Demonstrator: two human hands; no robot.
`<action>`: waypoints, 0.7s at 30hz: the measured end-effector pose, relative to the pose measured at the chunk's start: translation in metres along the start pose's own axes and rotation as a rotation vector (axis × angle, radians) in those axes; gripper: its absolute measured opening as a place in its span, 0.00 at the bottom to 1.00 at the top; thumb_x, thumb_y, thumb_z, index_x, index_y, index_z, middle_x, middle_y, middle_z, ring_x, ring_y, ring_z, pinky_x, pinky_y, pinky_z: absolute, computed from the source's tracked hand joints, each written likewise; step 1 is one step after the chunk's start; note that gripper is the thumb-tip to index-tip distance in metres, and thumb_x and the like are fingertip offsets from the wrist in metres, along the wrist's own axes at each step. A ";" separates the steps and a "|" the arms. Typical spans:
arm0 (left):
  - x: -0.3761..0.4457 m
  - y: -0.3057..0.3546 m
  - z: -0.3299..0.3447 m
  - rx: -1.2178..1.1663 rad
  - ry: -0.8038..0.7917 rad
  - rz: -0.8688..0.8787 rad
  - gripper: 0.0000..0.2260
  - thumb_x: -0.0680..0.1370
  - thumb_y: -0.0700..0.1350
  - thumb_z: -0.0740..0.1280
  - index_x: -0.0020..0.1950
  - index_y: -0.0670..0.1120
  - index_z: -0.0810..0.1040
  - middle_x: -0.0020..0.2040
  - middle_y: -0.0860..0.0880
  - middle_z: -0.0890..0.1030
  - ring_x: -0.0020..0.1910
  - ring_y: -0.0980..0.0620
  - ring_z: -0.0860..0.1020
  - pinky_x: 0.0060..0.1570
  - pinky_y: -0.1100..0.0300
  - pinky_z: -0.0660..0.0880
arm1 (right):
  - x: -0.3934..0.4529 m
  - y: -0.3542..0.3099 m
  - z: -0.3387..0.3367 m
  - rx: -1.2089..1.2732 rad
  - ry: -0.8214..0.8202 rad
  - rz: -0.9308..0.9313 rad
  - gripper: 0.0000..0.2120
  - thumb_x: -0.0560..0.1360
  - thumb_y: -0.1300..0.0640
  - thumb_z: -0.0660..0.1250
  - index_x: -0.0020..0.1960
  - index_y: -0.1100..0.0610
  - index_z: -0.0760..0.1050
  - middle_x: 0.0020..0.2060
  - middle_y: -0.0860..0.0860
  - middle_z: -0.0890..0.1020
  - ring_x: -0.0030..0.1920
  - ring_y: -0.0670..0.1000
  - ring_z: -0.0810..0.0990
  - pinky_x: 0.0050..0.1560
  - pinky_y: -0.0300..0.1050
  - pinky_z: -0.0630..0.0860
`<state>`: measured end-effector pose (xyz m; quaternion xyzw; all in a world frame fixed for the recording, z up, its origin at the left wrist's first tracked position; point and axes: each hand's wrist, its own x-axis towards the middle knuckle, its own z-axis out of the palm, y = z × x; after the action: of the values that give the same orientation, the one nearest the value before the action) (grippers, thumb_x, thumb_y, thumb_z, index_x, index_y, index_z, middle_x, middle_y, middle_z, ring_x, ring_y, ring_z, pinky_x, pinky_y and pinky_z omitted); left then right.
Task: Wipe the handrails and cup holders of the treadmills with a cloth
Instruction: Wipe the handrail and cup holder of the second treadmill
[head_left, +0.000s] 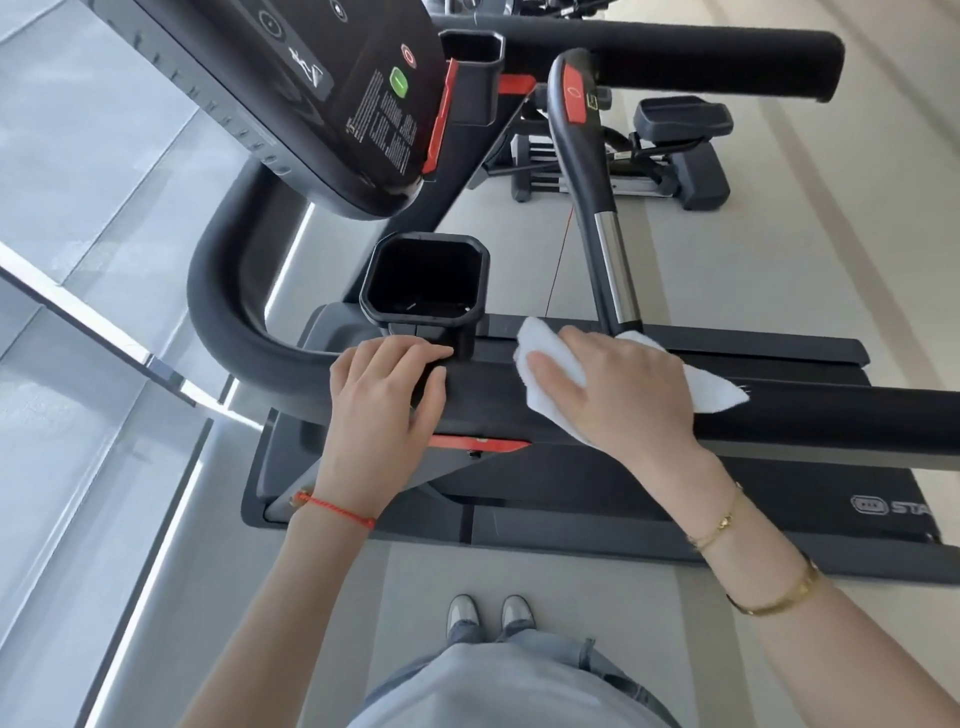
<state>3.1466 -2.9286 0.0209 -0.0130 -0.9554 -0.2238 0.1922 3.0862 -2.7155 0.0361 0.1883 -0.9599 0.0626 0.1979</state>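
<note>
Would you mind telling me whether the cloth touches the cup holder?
Apart: the head view shows bare handrail between cloth and cup holder.

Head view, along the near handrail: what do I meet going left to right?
Curved bend of the handrail → left hand resting on the rail below the cup holder → white cloth → right hand pressing the cloth → bare foam rail.

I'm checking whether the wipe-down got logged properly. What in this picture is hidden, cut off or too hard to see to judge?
- Handrail, head view: its far end is cut off by the right edge.
- Cloth: its middle is hidden under the right hand.
- Near cup holder: its inside is too dark to tell clean from dirty.
- Console: its printed text is too small to read.
- Left hand: covers the rail beneath its fingers.
</note>
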 end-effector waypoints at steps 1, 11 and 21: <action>0.000 0.000 0.000 0.009 0.002 0.004 0.13 0.82 0.47 0.59 0.60 0.48 0.80 0.56 0.52 0.80 0.58 0.49 0.75 0.66 0.50 0.65 | 0.004 -0.009 0.003 -0.011 -0.020 -0.003 0.19 0.76 0.39 0.55 0.34 0.52 0.64 0.23 0.46 0.67 0.24 0.51 0.64 0.26 0.39 0.48; -0.002 -0.001 0.003 0.047 0.017 0.026 0.13 0.82 0.46 0.58 0.61 0.49 0.80 0.57 0.52 0.80 0.59 0.48 0.74 0.66 0.50 0.63 | 0.029 -0.021 0.012 0.161 -0.272 -0.026 0.23 0.77 0.35 0.49 0.40 0.49 0.72 0.28 0.44 0.71 0.33 0.54 0.73 0.31 0.45 0.57; -0.001 -0.004 0.001 0.051 0.002 0.032 0.12 0.82 0.46 0.59 0.61 0.48 0.80 0.57 0.53 0.81 0.59 0.48 0.74 0.65 0.51 0.63 | 0.030 -0.024 0.010 0.164 -0.267 -0.057 0.25 0.76 0.32 0.47 0.42 0.48 0.74 0.29 0.44 0.73 0.33 0.53 0.74 0.34 0.45 0.62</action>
<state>3.1471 -2.9314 0.0184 -0.0233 -0.9603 -0.1961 0.1973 3.0663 -2.7492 0.0405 0.2378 -0.9636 0.1094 0.0540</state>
